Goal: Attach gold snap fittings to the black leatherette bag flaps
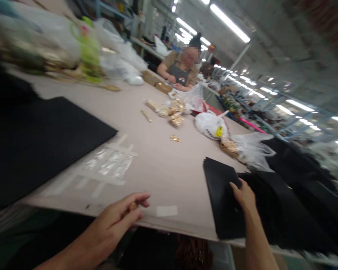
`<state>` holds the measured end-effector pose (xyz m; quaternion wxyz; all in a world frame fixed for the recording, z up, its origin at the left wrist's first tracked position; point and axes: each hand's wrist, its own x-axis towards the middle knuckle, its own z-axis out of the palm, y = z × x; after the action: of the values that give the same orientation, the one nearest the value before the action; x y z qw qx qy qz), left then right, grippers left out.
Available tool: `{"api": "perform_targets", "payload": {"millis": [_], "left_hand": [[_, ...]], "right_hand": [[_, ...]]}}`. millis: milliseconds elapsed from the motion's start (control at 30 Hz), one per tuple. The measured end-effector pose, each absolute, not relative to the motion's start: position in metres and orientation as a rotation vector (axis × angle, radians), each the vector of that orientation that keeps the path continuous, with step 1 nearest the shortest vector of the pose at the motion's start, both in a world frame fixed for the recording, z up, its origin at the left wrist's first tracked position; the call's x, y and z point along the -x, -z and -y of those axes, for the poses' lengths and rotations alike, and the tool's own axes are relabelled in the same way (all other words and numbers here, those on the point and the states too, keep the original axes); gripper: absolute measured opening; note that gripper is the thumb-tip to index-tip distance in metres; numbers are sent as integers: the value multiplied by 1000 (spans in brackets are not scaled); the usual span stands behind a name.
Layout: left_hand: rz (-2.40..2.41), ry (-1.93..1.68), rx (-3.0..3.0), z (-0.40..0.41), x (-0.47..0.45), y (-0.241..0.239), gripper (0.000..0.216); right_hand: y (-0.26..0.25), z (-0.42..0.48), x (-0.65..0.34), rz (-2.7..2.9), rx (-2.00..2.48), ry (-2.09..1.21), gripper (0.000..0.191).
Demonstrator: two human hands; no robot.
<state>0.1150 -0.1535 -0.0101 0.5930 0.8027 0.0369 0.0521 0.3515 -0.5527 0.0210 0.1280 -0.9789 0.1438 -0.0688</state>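
My right hand (245, 195) is at the right side of the table, its thumb and fingers closed on the upper right edge of a flat black panel (221, 198). Beside it, partly behind my forearm, lies a fanned pile of similar black panels (273, 202). My left hand (121, 215) hovers over the table's front edge, fingers loosely curled and the thumb apart from them. I see nothing held in it, though the inside of the palm is hidden. A large black sheet stack (59, 138) lies to its left.
Small gold metal pieces (174, 138) lie mid-table (163, 172), with bagged gold pieces (176, 112) behind. A white plastic bag (211, 125) stands farther right. Taped clear film (109, 163) covers part of the tabletop. A yellow-green bag (90, 52) is at the back left. Another person (183, 67) sits across.
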Motion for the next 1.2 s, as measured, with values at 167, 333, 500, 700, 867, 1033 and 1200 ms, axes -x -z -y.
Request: {"api": "perform_targets", "payload": {"millis": [167, 333, 500, 700, 867, 1033, 1200], "left_hand": [[-134, -70, -1796, 140, -117, -10, 39], [-93, -288, -2034, 126, -107, 5, 44], [-56, -466, -2198, 109, -95, 15, 76], [-165, -406, -2155, 89, -74, 14, 72], [-376, -451, -1904, 66, -50, 1, 48], [-724, -557, -1437, 28, -16, 4, 32], [-946, -638, -1221, -2, 5, 17, 45]], "right_hand": [[-23, 445, -301, 267, 2291, 15, 48], [-33, 310, -213, 762, 2066, -274, 24], [-27, 244, -185, 952, 1865, -405, 27], [-13, 218, -183, 1114, 1766, -471, 14], [-15, 174, -197, 1041, 1786, -573, 13], [-18, 84, -227, 1246, 1897, -254, 20], [-13, 14, -235, 1589, 1963, -101, 21]]}}
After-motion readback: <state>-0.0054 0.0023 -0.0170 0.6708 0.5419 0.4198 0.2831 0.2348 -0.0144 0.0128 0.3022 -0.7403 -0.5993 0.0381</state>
